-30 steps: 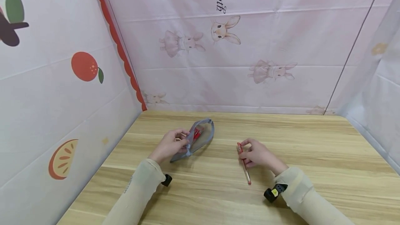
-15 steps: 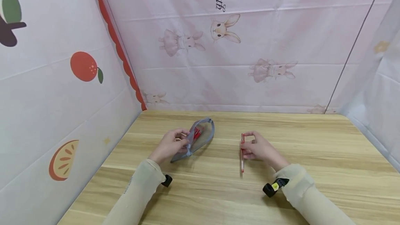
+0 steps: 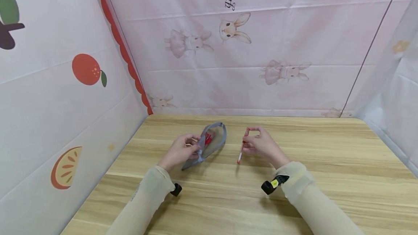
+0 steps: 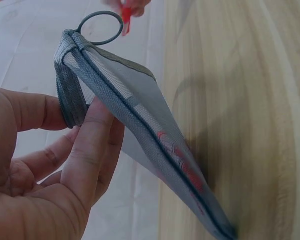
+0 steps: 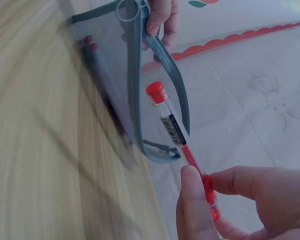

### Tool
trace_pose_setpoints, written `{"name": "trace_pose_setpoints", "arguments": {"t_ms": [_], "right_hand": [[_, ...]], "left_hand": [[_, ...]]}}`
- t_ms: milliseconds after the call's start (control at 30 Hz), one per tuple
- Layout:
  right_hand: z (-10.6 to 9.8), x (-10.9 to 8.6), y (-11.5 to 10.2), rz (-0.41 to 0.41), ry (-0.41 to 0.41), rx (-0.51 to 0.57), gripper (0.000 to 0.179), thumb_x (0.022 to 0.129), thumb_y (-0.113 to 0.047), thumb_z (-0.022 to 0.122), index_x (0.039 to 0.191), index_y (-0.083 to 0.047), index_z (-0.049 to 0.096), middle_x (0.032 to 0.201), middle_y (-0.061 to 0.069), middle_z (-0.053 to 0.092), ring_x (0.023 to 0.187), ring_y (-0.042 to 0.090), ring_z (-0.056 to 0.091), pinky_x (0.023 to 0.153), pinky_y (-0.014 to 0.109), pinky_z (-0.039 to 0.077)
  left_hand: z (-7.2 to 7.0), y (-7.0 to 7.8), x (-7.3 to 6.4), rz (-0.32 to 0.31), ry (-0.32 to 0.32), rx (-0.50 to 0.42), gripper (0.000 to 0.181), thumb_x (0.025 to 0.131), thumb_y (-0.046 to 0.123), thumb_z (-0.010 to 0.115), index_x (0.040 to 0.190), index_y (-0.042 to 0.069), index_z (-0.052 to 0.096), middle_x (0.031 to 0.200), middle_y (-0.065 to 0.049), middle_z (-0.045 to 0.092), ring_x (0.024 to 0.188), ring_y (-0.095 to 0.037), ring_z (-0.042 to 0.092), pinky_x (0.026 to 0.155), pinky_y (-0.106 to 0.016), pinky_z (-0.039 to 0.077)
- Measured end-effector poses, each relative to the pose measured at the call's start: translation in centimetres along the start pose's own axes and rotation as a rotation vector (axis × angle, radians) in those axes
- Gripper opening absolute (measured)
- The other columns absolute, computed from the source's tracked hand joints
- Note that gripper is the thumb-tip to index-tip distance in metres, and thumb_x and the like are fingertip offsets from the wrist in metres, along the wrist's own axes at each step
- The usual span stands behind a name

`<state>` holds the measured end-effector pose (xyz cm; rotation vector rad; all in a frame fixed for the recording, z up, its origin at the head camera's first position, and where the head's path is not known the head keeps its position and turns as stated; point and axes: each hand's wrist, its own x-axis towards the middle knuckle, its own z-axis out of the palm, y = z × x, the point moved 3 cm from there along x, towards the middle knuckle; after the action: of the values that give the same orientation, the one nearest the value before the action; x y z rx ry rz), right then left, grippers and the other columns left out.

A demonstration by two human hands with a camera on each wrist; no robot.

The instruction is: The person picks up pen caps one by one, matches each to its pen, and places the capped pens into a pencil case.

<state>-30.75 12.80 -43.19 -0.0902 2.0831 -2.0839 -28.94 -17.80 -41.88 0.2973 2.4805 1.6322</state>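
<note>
My left hand (image 3: pixel 181 151) pinches the near rim of a grey-blue mesh zip pouch (image 4: pixel 135 112), whose mouth gapes toward the right. Red pens (image 3: pixel 208 139) show inside it, their ends visible through the mesh in the right wrist view. A ring pull (image 4: pixel 121 30) hangs from its zip. To the right of the pouch, my right hand (image 3: pixel 262 146) holds a clear-barrelled pen (image 5: pixel 172 130) with red ends and a barcode label between thumb and fingers. That pen slants above the table, its red end overlapping the pouch mouth in the right wrist view.
Both hands work above a wood-grain table (image 3: pixel 209 206). Printed cloth hangs behind it (image 3: pixel 294 93) and along the left side, with fruit and rabbit pictures. Black wrist cameras (image 3: pixel 269 187) sit under both cuffs.
The right hand has carried the pen up and leftward, nearer the pouch, and the pen's lower end has swung left. The left hand keeps its grip on the pouch, nearly still.
</note>
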Motion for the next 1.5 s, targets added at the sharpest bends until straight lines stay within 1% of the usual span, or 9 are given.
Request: {"name": "trace_pose_setpoints", "arguments": {"t_ms": [100, 333, 533, 700, 933, 1133, 1267, 1367, 1500], "right_hand": [[0.6, 0.4, -0.3, -0.006, 0.022, 0.035, 0.065, 0.106, -0.002, 0.061, 0.160, 0.003, 0.026, 0.113, 0.019, 0.064, 0.085, 0.015, 0.075, 0.079, 0.026, 0.065], [1.9, 1.5, -1.2, -0.017, 0.070, 0.076, 0.066, 0.105, -0.001, 0.062, 0.158, 0.002, 0.024, 0.109, 0.022, 0.069, 0.077, 0.011, 0.073, 0.075, 0.023, 0.064], [2.7, 2.6, -1.5, -0.030, 0.101, 0.165, 0.065, 0.104, 0.002, 0.059, 0.156, 0.000, 0.021, 0.103, 0.018, 0.067, 0.075, 0.012, 0.073, 0.076, 0.023, 0.064], [3.4, 3.3, -1.4, -0.041, 0.133, 0.194, 0.065, 0.101, 0.006, 0.060, 0.152, 0.001, 0.021, 0.102, 0.018, 0.063, 0.071, 0.012, 0.071, 0.071, 0.022, 0.063], [4.2, 3.8, -1.0, -0.035, 0.150, 0.130, 0.063, 0.100, 0.006, 0.062, 0.149, -0.001, 0.023, 0.097, 0.016, 0.062, 0.066, 0.013, 0.071, 0.070, 0.025, 0.064], [4.4, 3.6, -0.7, -0.020, 0.137, 0.031, 0.061, 0.099, 0.004, 0.064, 0.146, 0.000, 0.026, 0.090, 0.013, 0.061, 0.062, 0.011, 0.069, 0.071, 0.028, 0.065], [4.5, 3.3, -0.7, -0.020, 0.124, -0.032, 0.060, 0.099, 0.001, 0.068, 0.144, 0.001, 0.028, 0.085, 0.013, 0.066, 0.059, 0.011, 0.070, 0.069, 0.029, 0.065], [4.7, 3.0, -0.9, -0.018, 0.100, -0.063, 0.062, 0.099, -0.003, 0.070, 0.145, 0.002, 0.028, 0.093, 0.022, 0.070, 0.063, 0.014, 0.072, 0.072, 0.032, 0.066], [4.4, 2.5, -1.4, -0.010, 0.084, -0.082, 0.065, 0.099, -0.005, 0.070, 0.149, 0.002, 0.030, 0.111, 0.031, 0.068, 0.071, 0.018, 0.073, 0.084, 0.042, 0.067]], "left_hand": [[0.4, -0.1, 0.1, 0.005, -0.002, -0.010, 0.033, 0.105, 0.004, 0.065, 0.138, 0.004, 0.063, 0.112, -0.015, 0.065, 0.093, -0.020, 0.071, 0.087, -0.039, 0.066], [1.2, 0.1, 0.2, -0.010, 0.012, -0.046, 0.032, 0.104, 0.002, 0.066, 0.136, 0.004, 0.064, 0.113, -0.014, 0.063, 0.092, -0.020, 0.071, 0.090, -0.043, 0.066], [1.9, 0.4, 0.6, -0.003, 0.000, -0.048, 0.032, 0.104, 0.002, 0.065, 0.136, 0.004, 0.064, 0.114, -0.015, 0.064, 0.094, -0.020, 0.071, 0.088, -0.039, 0.066], [2.5, 0.9, 0.8, 0.010, -0.005, -0.042, 0.030, 0.105, 0.003, 0.064, 0.135, 0.005, 0.066, 0.114, -0.015, 0.066, 0.092, -0.020, 0.072, 0.087, -0.041, 0.066], [3.0, 1.4, 1.0, 0.014, 0.004, -0.051, 0.028, 0.104, 0.004, 0.065, 0.132, 0.006, 0.068, 0.111, -0.014, 0.068, 0.091, -0.019, 0.072, 0.084, -0.040, 0.066], [3.2, 1.6, 1.2, 0.021, 0.004, -0.053, 0.028, 0.104, 0.005, 0.065, 0.132, 0.006, 0.068, 0.110, -0.014, 0.069, 0.092, -0.019, 0.071, 0.090, -0.050, 0.065], [3.3, 1.6, 1.3, 0.024, -0.001, -0.048, 0.028, 0.104, 0.005, 0.065, 0.133, 0.005, 0.068, 0.110, -0.015, 0.070, 0.093, -0.020, 0.072, 0.091, -0.051, 0.065], [3.2, 1.5, 1.4, 0.026, 0.002, -0.045, 0.029, 0.104, 0.004, 0.065, 0.132, 0.005, 0.068, 0.111, -0.016, 0.070, 0.093, -0.020, 0.072, 0.091, -0.050, 0.065], [3.1, 1.5, 1.5, 0.025, 0.006, -0.034, 0.029, 0.104, 0.005, 0.065, 0.133, 0.006, 0.068, 0.111, -0.014, 0.070, 0.093, -0.018, 0.071, 0.091, -0.050, 0.065]]}}
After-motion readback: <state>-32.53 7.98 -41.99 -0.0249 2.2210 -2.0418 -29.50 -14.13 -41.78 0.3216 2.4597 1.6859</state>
